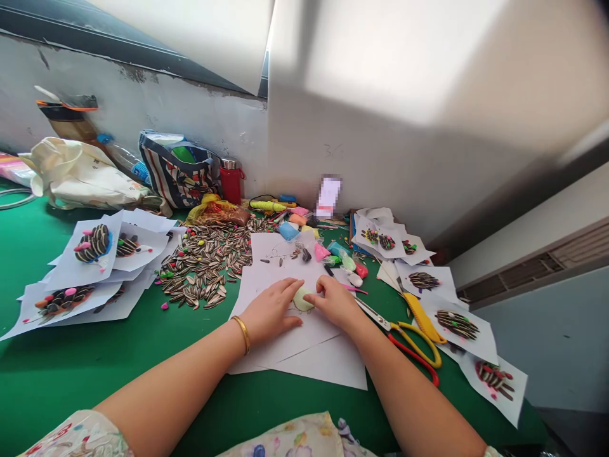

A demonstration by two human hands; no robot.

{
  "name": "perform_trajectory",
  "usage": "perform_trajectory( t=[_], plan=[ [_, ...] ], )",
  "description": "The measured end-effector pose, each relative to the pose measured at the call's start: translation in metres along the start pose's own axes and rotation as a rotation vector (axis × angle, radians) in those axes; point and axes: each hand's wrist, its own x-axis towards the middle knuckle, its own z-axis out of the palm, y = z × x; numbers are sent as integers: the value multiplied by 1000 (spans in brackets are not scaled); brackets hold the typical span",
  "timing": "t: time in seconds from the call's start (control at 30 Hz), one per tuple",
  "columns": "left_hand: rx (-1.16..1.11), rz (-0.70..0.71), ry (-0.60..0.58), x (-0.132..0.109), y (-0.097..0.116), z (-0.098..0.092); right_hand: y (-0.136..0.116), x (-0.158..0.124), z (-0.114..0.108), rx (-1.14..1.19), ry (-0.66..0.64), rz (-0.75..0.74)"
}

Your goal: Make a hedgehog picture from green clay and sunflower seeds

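The bare left hand [273,311] and bare right hand [335,303] extend from uncovered forearms. Just behind the left hand, a slim, polished gold bangle [241,334] circles the wrist. Well behind both hands, a pale cream sleeve [78,435] and matching garment front [285,438] carry pink, blue and yellow floral prints.
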Motion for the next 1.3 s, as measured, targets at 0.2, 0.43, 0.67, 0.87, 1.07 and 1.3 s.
perform_trajectory(
  t=[0.2,0.43,0.67,0.87,1.07,1.3],
  plan=[
    [4,-6,-12,0,1,-1,10,0,-5,-7,-67,-47],
    [5,-18,-19,0,2,-2,12,2,-6,42,-111,-56],
    [-5,-17,-17,0,1,-2,10,0,-4,-3,-80,-75],
    [-14,-9,-20,1,1,-2,9,-9,-17,15,-146,-363],
    [-3,-27,-29,0,2,-2,5,-18,-31,-175,-225,-585],
    [4,-32,-31,1,1,-2,11,-17,-29,-257,-258,-627]
  ],
)
